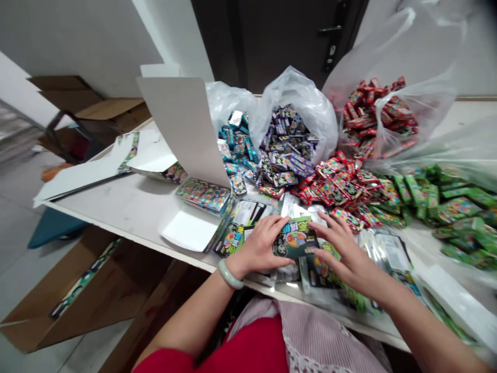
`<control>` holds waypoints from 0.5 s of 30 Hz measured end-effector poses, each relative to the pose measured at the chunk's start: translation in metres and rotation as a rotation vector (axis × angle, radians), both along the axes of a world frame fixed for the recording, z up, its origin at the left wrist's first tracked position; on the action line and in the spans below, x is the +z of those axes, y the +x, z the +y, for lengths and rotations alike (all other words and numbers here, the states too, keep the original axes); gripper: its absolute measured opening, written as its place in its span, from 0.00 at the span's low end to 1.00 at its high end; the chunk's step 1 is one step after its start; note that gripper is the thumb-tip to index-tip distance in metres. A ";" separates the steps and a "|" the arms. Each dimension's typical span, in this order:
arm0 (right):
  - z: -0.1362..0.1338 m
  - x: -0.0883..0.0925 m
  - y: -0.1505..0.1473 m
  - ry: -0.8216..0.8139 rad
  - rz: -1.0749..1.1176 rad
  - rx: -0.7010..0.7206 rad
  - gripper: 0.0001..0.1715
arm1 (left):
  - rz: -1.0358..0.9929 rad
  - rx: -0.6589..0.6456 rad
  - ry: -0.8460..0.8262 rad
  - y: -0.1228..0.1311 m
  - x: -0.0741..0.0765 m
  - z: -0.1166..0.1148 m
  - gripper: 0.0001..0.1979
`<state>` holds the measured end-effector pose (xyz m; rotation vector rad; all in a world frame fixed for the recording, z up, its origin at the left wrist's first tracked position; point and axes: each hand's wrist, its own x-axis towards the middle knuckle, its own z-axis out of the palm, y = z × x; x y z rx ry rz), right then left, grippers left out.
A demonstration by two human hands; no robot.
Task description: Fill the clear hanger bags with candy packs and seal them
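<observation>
My left hand [261,244] and my right hand [341,248] both grip a small dark printed pouch [294,238] at the table's near edge, left fingers curled on its left side, right fingers on its right. Under and around it lie more dark pouches [233,239] and clear wrappers [384,248]. A pale green bangle [229,275] sits on my left wrist. Just beyond my hands spread piles of small packets: blue [236,150], purple [285,150], red [341,184] and green [446,204].
An open white display box [186,129] holding colourful packets stands left of my hands. Clear plastic bags [303,93] hold packets at the back. White flat cartons [89,173] lie at the table's left. An open cardboard box [77,290] sits on the floor below.
</observation>
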<state>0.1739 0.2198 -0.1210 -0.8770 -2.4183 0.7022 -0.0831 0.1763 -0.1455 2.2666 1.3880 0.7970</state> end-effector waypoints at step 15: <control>0.188 -0.006 -0.319 -0.182 -0.108 -0.002 0.15 | -0.218 0.184 -0.132 -0.089 0.003 -0.048 0.55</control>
